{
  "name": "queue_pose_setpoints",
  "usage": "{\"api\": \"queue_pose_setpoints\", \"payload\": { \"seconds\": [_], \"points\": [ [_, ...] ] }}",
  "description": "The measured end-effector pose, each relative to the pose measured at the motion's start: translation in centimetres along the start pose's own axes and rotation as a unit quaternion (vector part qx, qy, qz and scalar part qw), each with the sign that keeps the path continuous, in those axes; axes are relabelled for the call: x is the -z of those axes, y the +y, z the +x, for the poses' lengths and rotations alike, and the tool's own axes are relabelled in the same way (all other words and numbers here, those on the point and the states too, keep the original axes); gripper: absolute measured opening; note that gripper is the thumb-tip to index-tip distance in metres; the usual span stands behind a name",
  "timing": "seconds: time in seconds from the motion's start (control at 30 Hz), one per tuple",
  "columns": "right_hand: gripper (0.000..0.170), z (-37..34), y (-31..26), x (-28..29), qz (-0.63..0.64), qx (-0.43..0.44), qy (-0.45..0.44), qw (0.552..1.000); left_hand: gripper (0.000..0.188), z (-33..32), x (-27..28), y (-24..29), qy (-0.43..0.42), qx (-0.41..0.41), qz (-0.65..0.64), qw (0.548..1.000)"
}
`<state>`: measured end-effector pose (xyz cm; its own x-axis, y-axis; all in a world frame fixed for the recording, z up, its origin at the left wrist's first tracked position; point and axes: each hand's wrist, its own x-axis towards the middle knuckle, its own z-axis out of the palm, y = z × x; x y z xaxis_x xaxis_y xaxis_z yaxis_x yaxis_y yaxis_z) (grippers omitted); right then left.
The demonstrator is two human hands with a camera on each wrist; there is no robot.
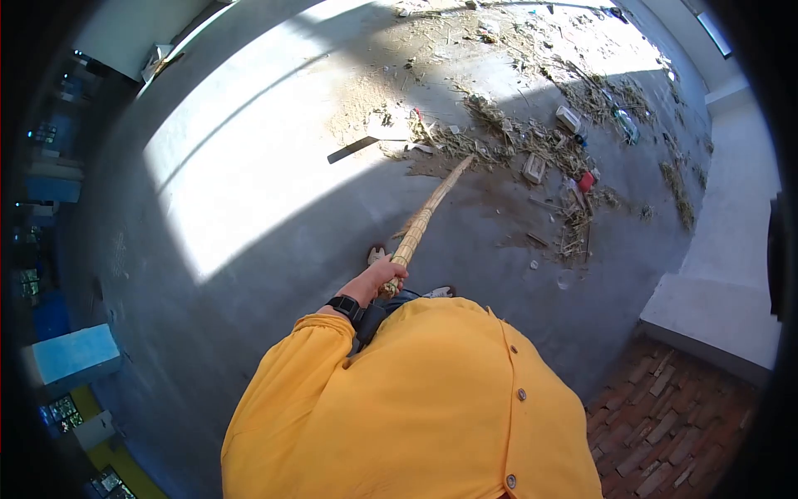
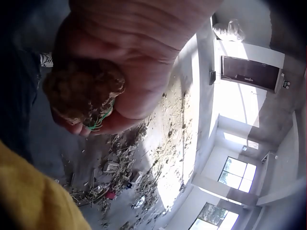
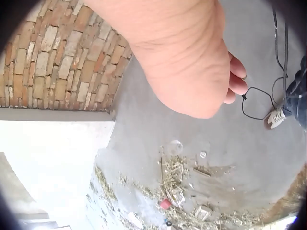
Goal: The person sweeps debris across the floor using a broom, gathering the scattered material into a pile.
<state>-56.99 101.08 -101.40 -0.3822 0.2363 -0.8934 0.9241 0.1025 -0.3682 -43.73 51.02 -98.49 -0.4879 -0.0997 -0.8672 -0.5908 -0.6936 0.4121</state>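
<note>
Fingers (image 1: 400,268) of the left hand (image 1: 382,279) curl round the thick end of a long, tan, tapering stick (image 1: 422,219), held out before the wearer's yellow shirt (image 1: 432,399), as I watch through the head camera. Bands cross the stick, and a thin green strand (image 2: 101,120) shows at its butt in the left wrist view. Its narrow end points at straw litter (image 1: 499,125) on the grey floor (image 1: 274,324); I cannot tell whether it touches. Among the straw lie a red scrap (image 1: 587,180) and a pale box (image 1: 534,169), any print on them too small for me to read. My right wrist view has the right hand (image 3: 192,72) with digits loosely curled, holding nothing that I can see, though the palm covers much of them; a black cord (image 3: 244,97) loops just beside. That hand is hidden from the head view. Grey floor stretches left of the stick into a bright sunlit patch (image 1: 241,166), while a white ledge (image 1: 706,312) bounds it at right, with brickwork (image 1: 673,407) nearer the wearer.
</note>
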Motion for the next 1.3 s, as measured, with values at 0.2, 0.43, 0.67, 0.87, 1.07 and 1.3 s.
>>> {"api": "queue_pose_setpoints", "payload": {
  "seconds": [0.2, 0.43, 0.67, 0.87, 1.07, 1.3],
  "points": [
    [0.033, -0.3, -2.8, -3.8, 0.015, 0.021, -0.041, 0.999, 0.029, -4.0, 3.6, -4.5, 0.081, -0.016, -0.020, 0.996],
    [0.032, -1.0, -3.7, -4.7, -0.022, 0.021, -0.057, 0.998, 0.006, -7.9, 8.6, -7.0, 0.162, 0.019, -0.172, 0.971],
    [0.033, -0.7, -2.3, -2.6, -0.044, -0.009, -0.042, 0.998, 0.008, -5.2, 6.5, -7.8, 0.178, 0.090, 0.018, 0.980],
    [0.034, -0.6, 0.4, 1.0, 0.010, -0.001, 0.003, 1.000, 0.007, 1.2, -2.6, -3.1, 0.029, 0.118, 0.200, 0.972],
    [0.034, -0.6, 2.6, 2.4, 0.049, -0.013, 0.035, 0.998, 0.011, 2.7, -4.5, 0.5, -0.031, 0.054, 0.112, 0.992],
    [0.034, -0.6, 0.4, -0.9, 0.075, -0.005, 0.022, 0.997, 0.007, -2.4, 0.0, 0.3, 0.017, 0.072, 0.067, 0.995]
  ]
}}
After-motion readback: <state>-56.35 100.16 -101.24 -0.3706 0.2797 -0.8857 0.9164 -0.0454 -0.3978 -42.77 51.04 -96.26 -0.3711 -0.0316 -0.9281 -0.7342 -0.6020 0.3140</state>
